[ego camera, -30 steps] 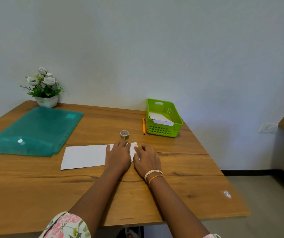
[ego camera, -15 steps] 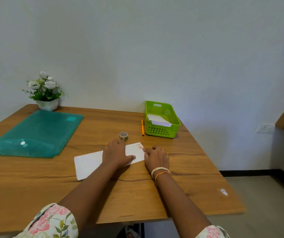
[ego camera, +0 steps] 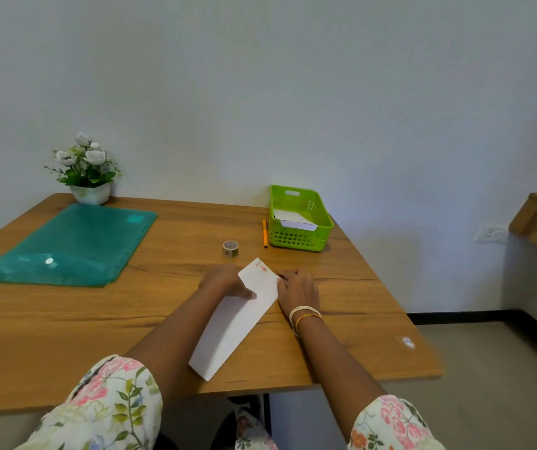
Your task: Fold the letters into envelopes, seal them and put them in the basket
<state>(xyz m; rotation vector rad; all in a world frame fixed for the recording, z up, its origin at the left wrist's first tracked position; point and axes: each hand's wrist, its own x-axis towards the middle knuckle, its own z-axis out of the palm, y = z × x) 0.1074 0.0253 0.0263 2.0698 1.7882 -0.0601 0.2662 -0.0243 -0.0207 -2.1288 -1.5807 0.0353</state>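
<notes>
A long white envelope [ego camera: 237,323] lies diagonally on the wooden table [ego camera: 65,336], its far end carrying a small pink mark. My left hand [ego camera: 224,282] grips its left edge near the far end, thumb on top. My right hand [ego camera: 298,287] holds the right edge at the same end, fingers curled. The green basket [ego camera: 299,238] stands at the back right with white envelopes inside. A roll of tape [ego camera: 230,248] sits just beyond my hands.
An orange pen [ego camera: 264,233] lies left of the basket. A green plastic folder [ego camera: 68,246] covers the left side of the table. A white pot of flowers [ego camera: 86,172] stands at the back left corner. The table's right edge is close to the basket.
The envelope has turned from lying sideways to pointing diagonally towards me. Both hands moved with it, and the view has shifted slightly.
</notes>
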